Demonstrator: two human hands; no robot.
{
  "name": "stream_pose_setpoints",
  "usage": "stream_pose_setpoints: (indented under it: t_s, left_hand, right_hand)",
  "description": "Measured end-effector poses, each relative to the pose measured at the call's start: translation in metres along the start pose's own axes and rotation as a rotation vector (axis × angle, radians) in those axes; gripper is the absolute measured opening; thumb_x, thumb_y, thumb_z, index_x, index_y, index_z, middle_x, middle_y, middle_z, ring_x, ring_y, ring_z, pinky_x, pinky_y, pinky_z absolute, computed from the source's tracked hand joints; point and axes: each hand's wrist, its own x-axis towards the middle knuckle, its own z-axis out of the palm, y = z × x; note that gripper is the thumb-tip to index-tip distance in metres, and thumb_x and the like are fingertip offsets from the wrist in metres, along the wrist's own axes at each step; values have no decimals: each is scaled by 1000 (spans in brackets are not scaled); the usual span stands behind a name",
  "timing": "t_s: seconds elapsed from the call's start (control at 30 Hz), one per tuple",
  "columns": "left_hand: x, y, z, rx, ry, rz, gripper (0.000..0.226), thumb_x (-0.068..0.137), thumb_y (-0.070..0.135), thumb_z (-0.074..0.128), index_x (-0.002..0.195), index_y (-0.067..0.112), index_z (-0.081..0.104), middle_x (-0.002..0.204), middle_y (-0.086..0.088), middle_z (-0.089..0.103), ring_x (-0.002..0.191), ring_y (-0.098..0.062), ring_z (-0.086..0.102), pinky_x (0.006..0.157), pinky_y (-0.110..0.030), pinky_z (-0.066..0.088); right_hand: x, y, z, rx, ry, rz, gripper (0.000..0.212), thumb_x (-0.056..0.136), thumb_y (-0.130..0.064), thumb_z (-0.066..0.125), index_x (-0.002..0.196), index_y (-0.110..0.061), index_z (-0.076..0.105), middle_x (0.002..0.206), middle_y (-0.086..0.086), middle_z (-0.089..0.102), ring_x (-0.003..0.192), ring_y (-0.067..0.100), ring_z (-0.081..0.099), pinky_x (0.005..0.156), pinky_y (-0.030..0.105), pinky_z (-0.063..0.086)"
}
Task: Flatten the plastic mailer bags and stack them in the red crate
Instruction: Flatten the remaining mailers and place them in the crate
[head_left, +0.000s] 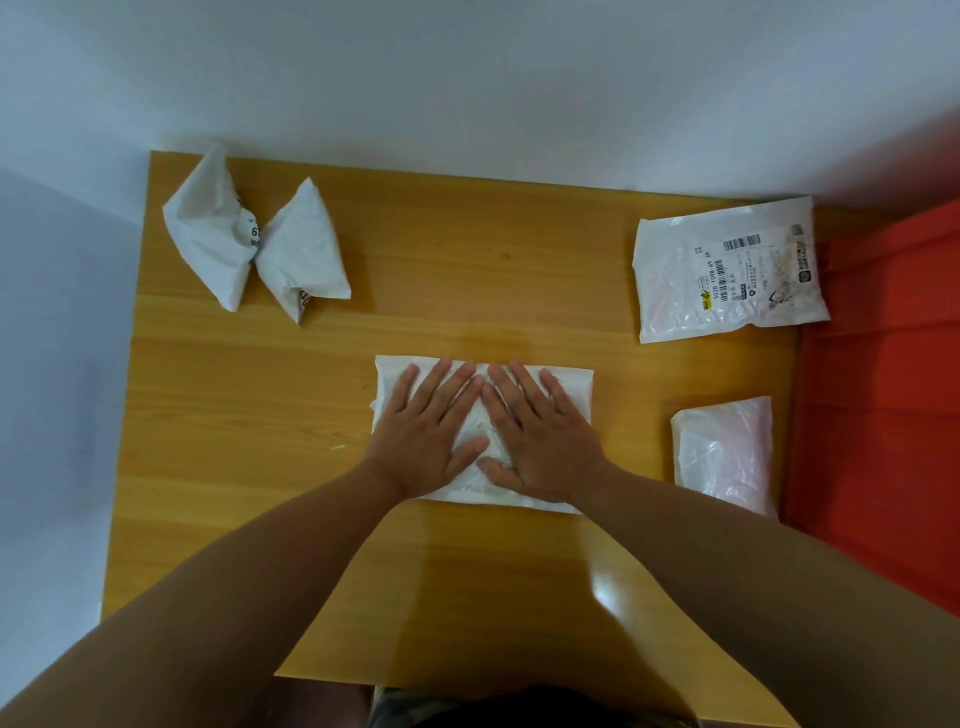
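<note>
A white plastic mailer bag (395, 382) lay flat near the middle of the wooden desk (467, 260), its long edges running left to right. Its surface was wrinkled and slightly translucent, with crease lines gathering toward the centre. Both hands pressed down on it, side by side: the left hand (428, 431) and the right hand (540, 434) lay palm-down with fingers straight and spread, index fingers almost touching and the thumbs close together at the near side. Neither hand curled round anything.

At the far left corner of the desk sat a crumpled white mailer (249, 239), pinched at its middle so that it flared out on both sides like a bow, with dark print showing at the twist. At the far right lay a flattened mailer with a shipping label (727, 270), its barcode facing up and its right edge overhanging the desk toward the red crate (883, 364). Nearer on the right, a pinkish-white mailer (724, 452) lay at the desk's edge, just beside the crate. The crate stood to the right of the desk.
</note>
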Motion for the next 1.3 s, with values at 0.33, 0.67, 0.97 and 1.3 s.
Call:
stream_pose_setpoints:
  t_s: [0.33,0.67,0.97,1.3]
  left_hand:
    - [0,0,0,14,-49,-6,74,98,61,31,150,8,35,159,-12,30,149,-30,23,118,-57,21]
    - [0,2,-3,-10,-90,-21,75,98,61,29,152,9,30,161,-10,27,150,-28,19,119,-55,19]
    - [1,4,-5,-2,-151,-43,76,97,61,28,153,9,29,161,-10,26,150,-27,18,119,-54,18]
    - [-4,46,-50,-19,-360,-374,83,91,62,4,156,12,18,164,-10,10,152,-30,11,121,-49,2]
  right_hand:
    - [2,-3,1,33,8,31,87,88,-64,48,150,-4,39,160,17,30,149,33,24,120,53,20]
    - [2,-1,0,68,-41,33,89,88,-65,47,153,-6,33,162,15,24,151,31,18,121,52,15]
    - [2,-4,-2,97,-94,47,86,89,-63,45,153,-7,34,162,14,27,151,31,20,121,52,18]
    - [21,2,-61,114,-439,279,93,89,-71,35,159,-17,4,167,4,-2,153,27,-5,121,49,-2]
